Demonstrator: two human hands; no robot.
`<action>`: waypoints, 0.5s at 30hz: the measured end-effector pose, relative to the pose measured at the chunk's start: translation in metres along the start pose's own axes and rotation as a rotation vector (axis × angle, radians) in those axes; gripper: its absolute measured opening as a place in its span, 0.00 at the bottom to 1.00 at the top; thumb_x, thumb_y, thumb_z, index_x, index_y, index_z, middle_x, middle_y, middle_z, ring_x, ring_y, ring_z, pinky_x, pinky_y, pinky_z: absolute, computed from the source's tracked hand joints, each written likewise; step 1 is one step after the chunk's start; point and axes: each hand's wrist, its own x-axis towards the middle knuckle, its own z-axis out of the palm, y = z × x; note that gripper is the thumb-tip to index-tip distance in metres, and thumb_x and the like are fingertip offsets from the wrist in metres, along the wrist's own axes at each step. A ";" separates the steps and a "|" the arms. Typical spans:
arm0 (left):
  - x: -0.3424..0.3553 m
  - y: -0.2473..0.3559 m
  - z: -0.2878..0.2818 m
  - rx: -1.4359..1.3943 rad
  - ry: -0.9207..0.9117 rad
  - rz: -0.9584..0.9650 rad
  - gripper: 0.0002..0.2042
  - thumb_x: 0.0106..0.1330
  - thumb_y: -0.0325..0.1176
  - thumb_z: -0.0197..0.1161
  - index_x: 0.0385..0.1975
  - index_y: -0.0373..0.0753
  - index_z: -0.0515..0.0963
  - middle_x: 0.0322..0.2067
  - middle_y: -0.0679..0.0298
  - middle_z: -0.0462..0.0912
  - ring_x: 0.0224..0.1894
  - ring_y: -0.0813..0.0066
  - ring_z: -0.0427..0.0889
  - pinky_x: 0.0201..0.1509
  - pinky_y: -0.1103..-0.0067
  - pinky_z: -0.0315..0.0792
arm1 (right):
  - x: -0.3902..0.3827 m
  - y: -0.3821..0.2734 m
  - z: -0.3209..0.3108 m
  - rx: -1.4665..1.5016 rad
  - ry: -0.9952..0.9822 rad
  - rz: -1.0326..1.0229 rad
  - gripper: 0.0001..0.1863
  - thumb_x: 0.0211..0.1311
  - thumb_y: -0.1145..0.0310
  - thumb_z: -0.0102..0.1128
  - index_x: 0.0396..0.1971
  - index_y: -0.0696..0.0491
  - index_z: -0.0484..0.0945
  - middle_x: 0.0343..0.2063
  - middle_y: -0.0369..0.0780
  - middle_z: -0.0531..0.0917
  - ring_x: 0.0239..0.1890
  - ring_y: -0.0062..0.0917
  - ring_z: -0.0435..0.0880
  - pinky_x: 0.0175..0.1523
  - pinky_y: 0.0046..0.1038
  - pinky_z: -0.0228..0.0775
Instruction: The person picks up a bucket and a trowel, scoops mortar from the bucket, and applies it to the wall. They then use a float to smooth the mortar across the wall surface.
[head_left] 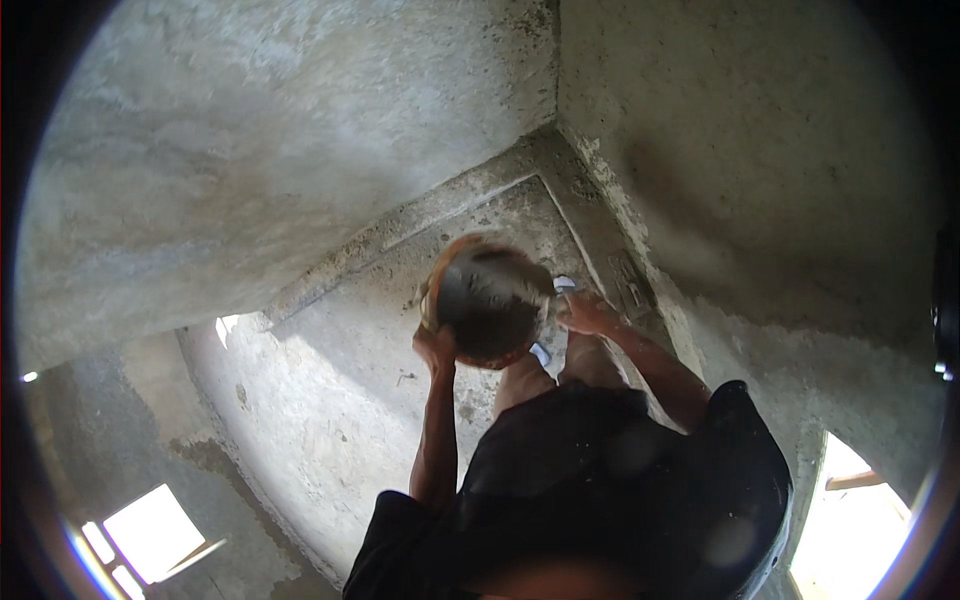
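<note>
A round orange-brown bucket [447,262], with dark grey wet mortar [485,300] inside, is held up in front of my legs. My left hand [436,348] is closed on its near left rim. At the bucket's right side, my right hand [592,313] is closed, fingers curled. A pale, motion-smeared shape runs from that hand across the mortar; I cannot make out what it is. The bucket's right edge is blurred too, and its underside is hidden.
Below is a rough concrete floor [345,420], with a raised ledge [400,225] along the walls. Plastered walls meet in a corner ahead. My feet, in pale footwear [541,354], stand near the right wall [760,250]. Bright openings [155,532] show at lower left and lower right.
</note>
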 end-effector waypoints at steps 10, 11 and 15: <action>-0.014 0.078 -0.018 -0.317 -0.013 0.531 0.15 0.40 0.24 0.49 0.31 0.29 0.74 0.14 0.55 0.72 0.18 0.76 0.71 0.23 0.77 0.66 | 0.005 -0.007 0.042 -2.091 0.939 -0.116 0.17 0.55 0.63 0.46 0.41 0.57 0.69 0.36 0.42 0.73 0.37 0.31 0.73 0.31 0.40 0.67; -0.016 0.078 -0.026 -0.315 -0.027 0.533 0.15 0.40 0.24 0.49 0.31 0.29 0.74 0.14 0.55 0.72 0.18 0.76 0.71 0.23 0.77 0.66 | 0.001 -0.011 0.045 -1.350 0.697 -0.397 0.15 0.53 0.63 0.47 0.36 0.58 0.70 0.33 0.44 0.72 0.36 0.34 0.73 0.34 0.39 0.67; -0.018 0.070 -0.042 -0.295 -0.091 0.529 0.16 0.40 0.24 0.49 0.32 0.30 0.75 0.15 0.56 0.74 0.19 0.79 0.71 0.24 0.79 0.66 | -0.036 -0.088 -0.022 -0.084 -0.062 -0.137 0.19 0.52 0.57 0.50 0.38 0.55 0.70 0.33 0.45 0.72 0.38 0.34 0.73 0.35 0.39 0.67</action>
